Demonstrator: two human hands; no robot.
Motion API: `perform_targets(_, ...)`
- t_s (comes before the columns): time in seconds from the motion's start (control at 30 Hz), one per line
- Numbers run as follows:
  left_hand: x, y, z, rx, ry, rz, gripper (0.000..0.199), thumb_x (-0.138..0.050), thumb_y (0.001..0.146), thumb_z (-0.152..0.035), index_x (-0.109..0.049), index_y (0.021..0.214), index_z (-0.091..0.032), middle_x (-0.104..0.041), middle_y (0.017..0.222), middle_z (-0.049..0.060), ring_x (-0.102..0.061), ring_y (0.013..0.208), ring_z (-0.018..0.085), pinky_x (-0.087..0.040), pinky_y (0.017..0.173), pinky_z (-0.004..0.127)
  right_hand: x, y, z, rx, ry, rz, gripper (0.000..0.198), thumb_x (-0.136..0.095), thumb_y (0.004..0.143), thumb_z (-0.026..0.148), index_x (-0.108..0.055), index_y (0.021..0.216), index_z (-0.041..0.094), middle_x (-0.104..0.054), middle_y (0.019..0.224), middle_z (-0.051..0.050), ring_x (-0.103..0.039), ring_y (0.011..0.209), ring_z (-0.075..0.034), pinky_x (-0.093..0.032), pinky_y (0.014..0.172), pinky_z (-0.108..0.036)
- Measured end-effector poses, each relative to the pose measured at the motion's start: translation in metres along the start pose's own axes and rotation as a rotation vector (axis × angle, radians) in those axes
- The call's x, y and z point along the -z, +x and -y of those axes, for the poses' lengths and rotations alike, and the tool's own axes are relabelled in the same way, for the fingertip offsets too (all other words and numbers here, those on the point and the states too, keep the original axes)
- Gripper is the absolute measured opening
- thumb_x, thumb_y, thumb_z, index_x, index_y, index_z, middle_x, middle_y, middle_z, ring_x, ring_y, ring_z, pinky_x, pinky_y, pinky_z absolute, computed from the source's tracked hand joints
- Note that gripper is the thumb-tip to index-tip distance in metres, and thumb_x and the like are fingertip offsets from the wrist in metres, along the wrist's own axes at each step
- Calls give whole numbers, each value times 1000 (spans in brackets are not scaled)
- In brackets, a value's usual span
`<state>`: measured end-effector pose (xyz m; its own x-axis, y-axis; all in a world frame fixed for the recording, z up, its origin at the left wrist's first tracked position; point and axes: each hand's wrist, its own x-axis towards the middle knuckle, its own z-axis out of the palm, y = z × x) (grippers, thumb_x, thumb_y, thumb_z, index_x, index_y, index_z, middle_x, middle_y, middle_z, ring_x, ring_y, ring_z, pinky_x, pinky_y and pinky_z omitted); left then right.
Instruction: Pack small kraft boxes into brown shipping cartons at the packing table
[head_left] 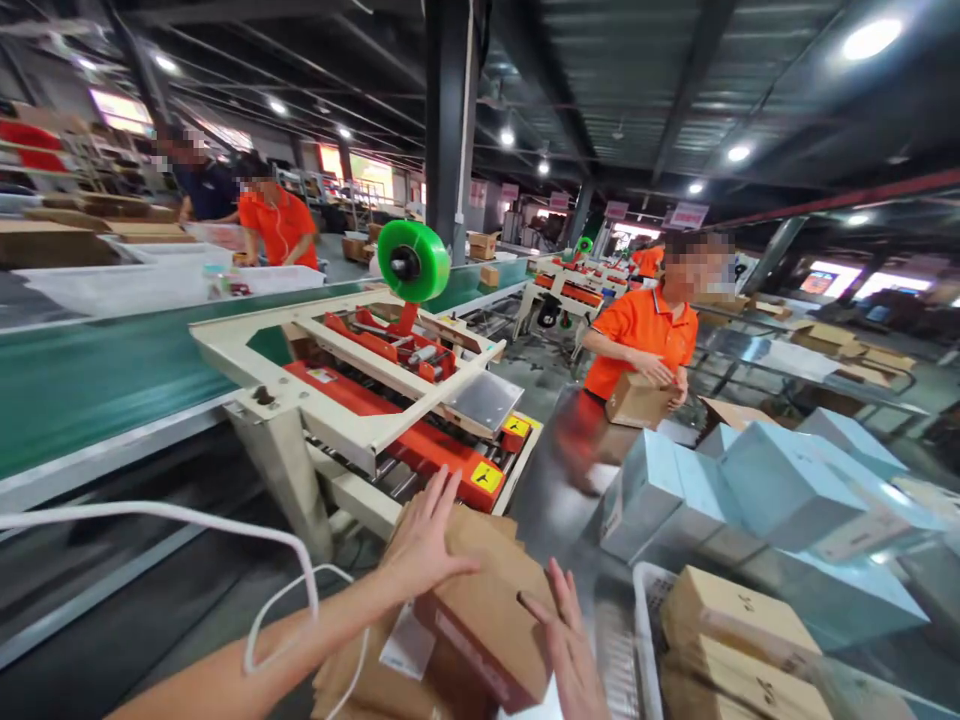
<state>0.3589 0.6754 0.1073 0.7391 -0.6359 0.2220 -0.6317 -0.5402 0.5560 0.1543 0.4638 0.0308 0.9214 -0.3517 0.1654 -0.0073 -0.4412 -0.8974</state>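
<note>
- Your left hand (424, 545) lies flat, fingers spread, atop the cardboard box (487, 610).
- Your right hand (566, 640), open, presses that box's side, below the sealing machine (390, 390).

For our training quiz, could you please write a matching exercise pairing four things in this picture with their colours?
Things:
1. tape roll on the carton sealing machine
2. carton under the left hand and right hand
3. stacked boxes at the right
4. co-worker's shirt

Colours:
A. orange
B. light blue
C. green
D. brown

Pairs: 1-C, 2-D, 3-B, 4-A
</note>
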Motion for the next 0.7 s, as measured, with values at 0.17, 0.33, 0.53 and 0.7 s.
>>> perform_targets(0.17,16,20,-25,-707,214,573,120,-88,52,-67,-38,154,-29,-25,164,21,-17,147,57,-6,112,81,0,-3,14,-107,125,55,55,-44,93,68,-70,126,32,-24,166,0,-12,155,-30,-11,126,-54)
perform_targets(0.33,18,59,-28,-541,217,523,104,-88,60,-51,-44,151,-28,-42,157,20,-42,137,51,-28,112,72,2,-7,-8,-256,642,-369,77,-47,84,80,-47,147,37,-15,168,-1,-24,152,-29,-39,116,-48)
perform_targets(0.53,39,37,2,274,-795,300,101,-75,76,-52,-24,158,-24,-59,145,10,-62,124,32,-51,102,41,-47,-18,-13,-413,648,-433,114,-59,66,90,-34,155,24,-35,160,-17,-31,148,-37,-38,117,-52)
perform_targets(0.7,19,-33,2,632,-1205,224,94,-75,72,-69,-45,146,-20,-71,128,13,-69,112,34,-54,98,42,-48,6,55,-413,791,-229,98,-70,71,75,-44,150,22,-56,146,-13,-54,132,-34,-48,109,-47)
